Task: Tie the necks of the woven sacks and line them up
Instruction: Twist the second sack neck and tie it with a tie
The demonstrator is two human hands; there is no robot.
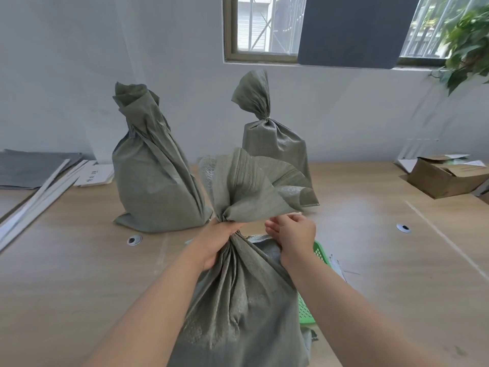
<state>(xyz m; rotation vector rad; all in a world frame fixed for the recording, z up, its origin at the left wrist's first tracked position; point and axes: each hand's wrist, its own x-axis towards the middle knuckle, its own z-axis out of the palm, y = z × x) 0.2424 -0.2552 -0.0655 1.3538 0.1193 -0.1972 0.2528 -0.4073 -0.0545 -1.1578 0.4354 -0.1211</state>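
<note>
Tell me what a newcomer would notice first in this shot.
The big olive-green woven sack in the foreground, its neck gathered in the left hand, with the right hand close beside it. Behind it on the light wooden tabletop stand two matching sacks: the rear left sack loosely twisted, the rear right sack cinched tight at its neck.

The near sack (238, 300) is cut off at 6 o'clock. The green basket (307, 311) at 4 o'clock is mostly hidden behind it. Fingertips of the left hand (215, 242) — concealed behind the gathered neck. Print on the paper (92, 176) at 10 o'clock — illegible.
</note>
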